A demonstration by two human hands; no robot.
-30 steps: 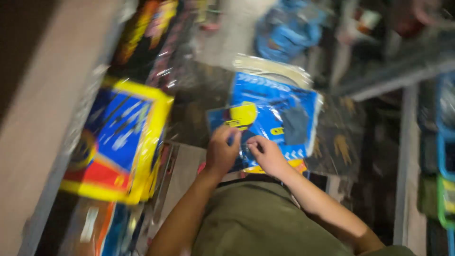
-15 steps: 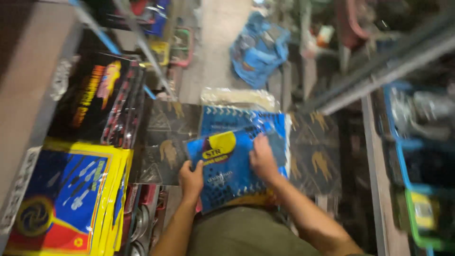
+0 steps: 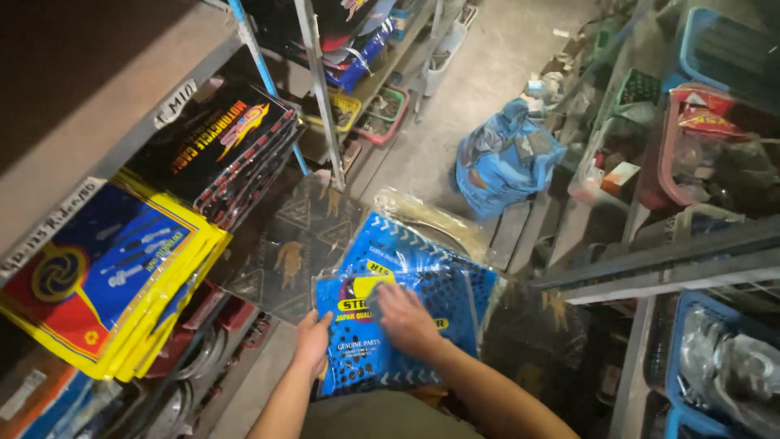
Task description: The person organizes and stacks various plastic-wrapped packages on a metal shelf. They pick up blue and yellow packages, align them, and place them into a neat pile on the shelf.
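Left hand (image 3: pixel 313 341) has its grip closed on the left edge of the top blue packet (image 3: pixel 382 341), fingers wrapped round the edge. Right hand (image 3: pixel 406 319) lies flat and open on the packet's face, palm down, pinning rather than grasping.

The packet sits low centre, close to the body, on top of a stack of like blue packets (image 3: pixel 439 260) in clear sleeves. The stack fans out up and right, lying over dark printed sheets (image 3: pixel 284 244).

Changes since a second ago:
- Then, both hands pinched near the packet's yellow label, up at the top. Now they have spread: left to the edge, right to the middle.
- Half a second back the packet was held tilted up; now it lies flatter against the stack.
- View has swung left and steadied, so the shelf is sharp.

My read: the packet is under control and squared up on the pile, handling looks mid-sort.

Around it: yellow-edged packs (image 3: pixel 106 276) on the left shelf (image 3: pixel 89 122), black packs (image 3: pixel 227 138) beside them, blue bag (image 3: pixel 504 154) on the floor, blue crate (image 3: pixel 691 358) right.
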